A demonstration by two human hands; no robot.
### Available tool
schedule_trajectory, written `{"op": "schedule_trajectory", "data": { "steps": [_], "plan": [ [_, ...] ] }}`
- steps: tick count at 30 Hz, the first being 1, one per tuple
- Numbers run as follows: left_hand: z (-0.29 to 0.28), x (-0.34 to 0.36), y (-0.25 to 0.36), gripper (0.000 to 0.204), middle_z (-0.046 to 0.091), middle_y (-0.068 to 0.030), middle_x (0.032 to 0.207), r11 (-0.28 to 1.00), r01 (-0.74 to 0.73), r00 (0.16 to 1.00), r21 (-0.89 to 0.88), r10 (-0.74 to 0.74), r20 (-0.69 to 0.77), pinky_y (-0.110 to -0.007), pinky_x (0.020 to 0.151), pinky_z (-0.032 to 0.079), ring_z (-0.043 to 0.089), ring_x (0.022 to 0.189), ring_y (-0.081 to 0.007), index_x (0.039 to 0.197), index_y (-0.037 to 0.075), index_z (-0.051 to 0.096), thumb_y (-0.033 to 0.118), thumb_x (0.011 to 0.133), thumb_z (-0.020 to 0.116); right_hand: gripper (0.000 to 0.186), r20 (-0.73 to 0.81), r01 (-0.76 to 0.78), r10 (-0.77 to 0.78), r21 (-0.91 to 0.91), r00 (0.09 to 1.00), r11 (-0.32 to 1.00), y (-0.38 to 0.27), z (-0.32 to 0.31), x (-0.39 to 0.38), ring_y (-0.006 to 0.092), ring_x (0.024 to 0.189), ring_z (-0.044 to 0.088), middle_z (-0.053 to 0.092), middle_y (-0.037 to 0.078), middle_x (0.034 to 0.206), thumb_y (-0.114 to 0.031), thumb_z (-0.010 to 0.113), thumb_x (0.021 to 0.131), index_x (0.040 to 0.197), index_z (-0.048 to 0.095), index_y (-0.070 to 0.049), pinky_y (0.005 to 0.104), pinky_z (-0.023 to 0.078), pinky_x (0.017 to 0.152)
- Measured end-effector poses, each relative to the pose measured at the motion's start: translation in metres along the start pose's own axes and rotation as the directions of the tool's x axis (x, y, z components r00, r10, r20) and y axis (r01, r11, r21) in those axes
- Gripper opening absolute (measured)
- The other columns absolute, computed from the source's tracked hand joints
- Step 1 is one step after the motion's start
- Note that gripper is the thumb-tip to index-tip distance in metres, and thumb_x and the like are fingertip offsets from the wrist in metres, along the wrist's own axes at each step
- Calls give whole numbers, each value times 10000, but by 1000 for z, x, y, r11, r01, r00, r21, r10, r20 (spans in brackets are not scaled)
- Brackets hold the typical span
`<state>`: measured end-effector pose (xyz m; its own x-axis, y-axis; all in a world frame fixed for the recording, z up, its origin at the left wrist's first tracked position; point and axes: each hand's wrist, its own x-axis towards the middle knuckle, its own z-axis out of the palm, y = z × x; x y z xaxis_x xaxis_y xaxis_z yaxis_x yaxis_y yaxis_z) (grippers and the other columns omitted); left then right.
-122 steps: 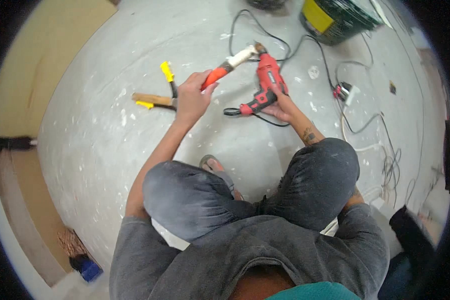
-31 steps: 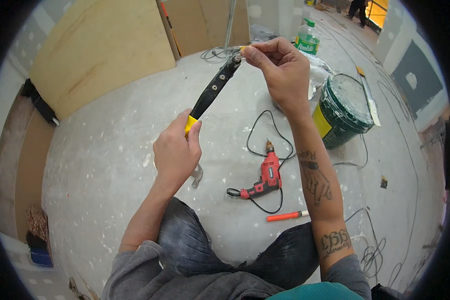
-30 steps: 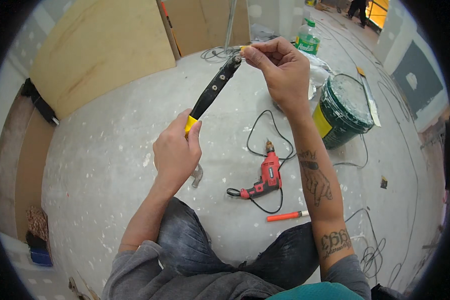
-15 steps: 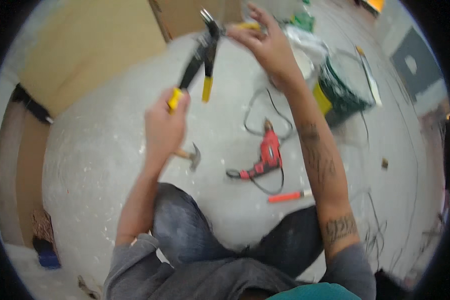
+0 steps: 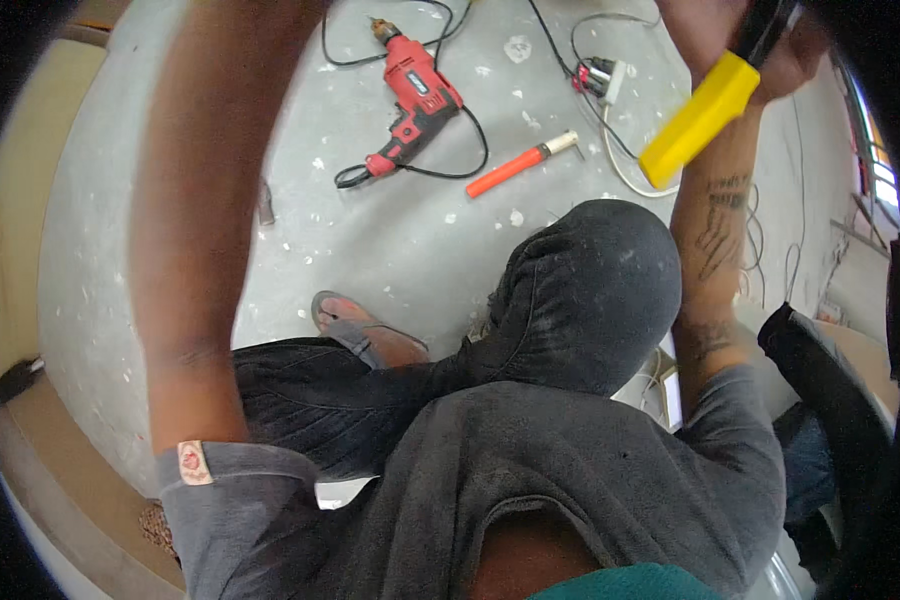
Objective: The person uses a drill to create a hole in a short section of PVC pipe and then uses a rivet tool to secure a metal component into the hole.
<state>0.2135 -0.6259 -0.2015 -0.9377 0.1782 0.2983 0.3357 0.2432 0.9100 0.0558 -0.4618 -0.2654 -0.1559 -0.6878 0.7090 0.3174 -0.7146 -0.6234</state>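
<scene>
White-flecked grey floor [image 5: 100, 260] lies beside a pale yellowish panel [image 5: 12, 210] at left.

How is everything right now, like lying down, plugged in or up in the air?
Drill: lying on the floor.
Drill cord: curled on the floor.
Orange stick: lying on the floor.
Plug: looks pushed into the white power strip.
Yellow-handled tool: up in front of the right hand, partly out of view.
</scene>
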Motion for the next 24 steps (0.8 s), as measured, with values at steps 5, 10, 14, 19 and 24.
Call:
{"op": "schedule_trajectory", "data": {
  "steps": [5, 10, 14, 19, 24],
  "plan": [
    [25, 31, -125, 671, 624, -87, 977, 863, 248, 946, -439, -313, -79, -313, 850, 490, 609, 962, -152, 1231, 6, 564, 616, 963, 485, 817, -869, -72, -149, -207, 472, 976, -4, 47, -62, 336, 1369, 371, 395, 154, 1438, -578, 597, 898, 1489, 311, -91, 537, 268, 1142],
    [130, -79, -278, 444, 643, -185, 927, 635, 565, 739, 527, -673, 18, -483, 816, 509, 638, 949, -359, 1079, 42, 655, 450, 967, 519, 452, -831, -410, -60, -334, 554, 848, -22, 37, -209, 299, 1096, 626, 638, 148, 1150, -327, 659, 939, 1249, 542, -19, 479, 478, 1015],
    [195, -143, -291, 360, 641, -196, 975, 618, 422, 820, 663, -572, 10, -474, 771, 544, 653, 911, -366, 1000, 16, 634, 358, 890, 655, 423, -977, -841, 128, -75, 169, 536, -5, 69, -262, 217, 983, 656, 668, 113, 1024, -289, 677, 931, 1213, 563, 4, 367, 511, 927],
    [211, -134, -303, 292, 620, -170, 1002, 621, 415, 836, 664, -548, -10, -446, 752, 545, 641, 927, -346, 1024, 8, 609, 246, 872, 686, 459, -954, -881, 249, 256, -165, 399, 48, 84, -281, 169, 828, 648, 667, 72, 919, -361, 758, 859, 1097, 634, 12, 328, 548, 765],
    [231, -120, -306, 248, 630, -175, 951, 557, 566, 791, 608, -576, -208, -452, 739, 545, 657, 888, -345, 966, 4, 621, 224, 869, 684, 420, -931, -880, 251, 340, -265, 332, 87, 60, -284, 179, 765, 631, 660, 87, 873, -346, 734, 866, 1044, 640, 23, 337, 534, 677]
  ]
}}
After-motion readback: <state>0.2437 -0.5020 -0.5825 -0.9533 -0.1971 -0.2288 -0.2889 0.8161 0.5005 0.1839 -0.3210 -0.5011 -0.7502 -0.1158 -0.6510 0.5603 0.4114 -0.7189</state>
